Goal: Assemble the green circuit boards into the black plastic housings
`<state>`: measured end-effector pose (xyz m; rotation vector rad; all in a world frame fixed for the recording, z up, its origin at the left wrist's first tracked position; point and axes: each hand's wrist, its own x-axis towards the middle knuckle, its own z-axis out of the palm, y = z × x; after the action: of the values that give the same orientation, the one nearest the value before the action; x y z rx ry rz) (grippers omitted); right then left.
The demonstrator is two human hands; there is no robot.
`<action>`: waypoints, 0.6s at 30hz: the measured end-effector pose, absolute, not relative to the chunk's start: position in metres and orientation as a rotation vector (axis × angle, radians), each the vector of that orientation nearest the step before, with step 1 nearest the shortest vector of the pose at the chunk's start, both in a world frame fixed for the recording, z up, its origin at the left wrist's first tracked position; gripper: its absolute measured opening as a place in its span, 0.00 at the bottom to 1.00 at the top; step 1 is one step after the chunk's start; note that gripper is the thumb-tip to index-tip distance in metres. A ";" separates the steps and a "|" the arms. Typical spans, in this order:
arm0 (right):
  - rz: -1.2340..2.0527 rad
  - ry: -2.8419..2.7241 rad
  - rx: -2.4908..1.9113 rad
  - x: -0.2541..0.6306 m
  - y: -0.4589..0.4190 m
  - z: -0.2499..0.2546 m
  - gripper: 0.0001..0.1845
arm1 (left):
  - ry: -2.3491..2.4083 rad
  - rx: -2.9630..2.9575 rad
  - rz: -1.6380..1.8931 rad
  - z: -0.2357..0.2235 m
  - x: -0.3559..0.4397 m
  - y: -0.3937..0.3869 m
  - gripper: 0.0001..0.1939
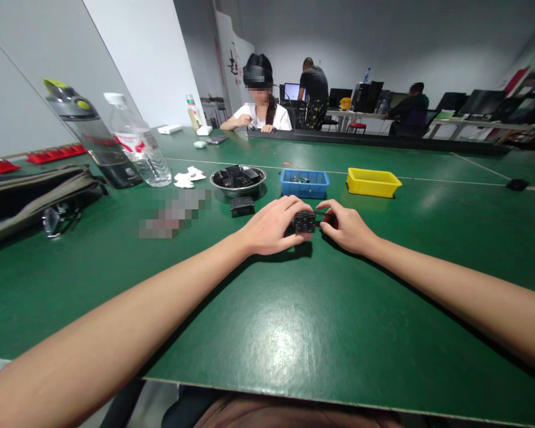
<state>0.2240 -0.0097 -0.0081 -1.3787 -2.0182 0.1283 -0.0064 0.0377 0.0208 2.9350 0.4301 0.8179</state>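
Block [305, 223] between left fingers [302, 207]

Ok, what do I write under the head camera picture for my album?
Left hand holding a black block, right hand close by, blue bin behind.

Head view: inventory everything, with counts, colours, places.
Table: one, green, foreground
Block: one, black, centre
Thin item: one, dark, beside block
Bowl: one, silver, beyond block
Bowl's parts: several, black, inside
Loose part: one, black, near bowl
Blue bin: one, centre, small pieces inside
Yellow bin: one, right of blue bin
Bottles: three, grey, clear, pale, left
Tissue: some, white, left of bowl
Bag: one, grey, left
Red trays: several, far left
People: three, white or dark tops, background
Monitors: several, mostly dark, back
Left hand: one, bare, on block
Right hand: one, bare, by thin item
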 end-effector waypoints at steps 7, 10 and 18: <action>0.145 -2.006 -1.366 0.224 -0.010 -0.009 0.16 | 0.408 2.924 0.827 0.021 -0.007 0.038 0.22; 0.147 -2.007 -1.365 0.224 -0.010 -0.009 0.15 | 0.407 2.924 0.817 0.021 -0.007 0.038 0.22; 0.164 -2.016 -1.361 0.224 -0.011 -0.007 0.15 | 0.416 2.926 0.801 0.021 -0.007 0.038 0.22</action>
<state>0.2236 -0.0108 -0.0069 -1.3606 -2.0162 0.1639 -0.0065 0.0377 0.0213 2.9263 0.4165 0.8013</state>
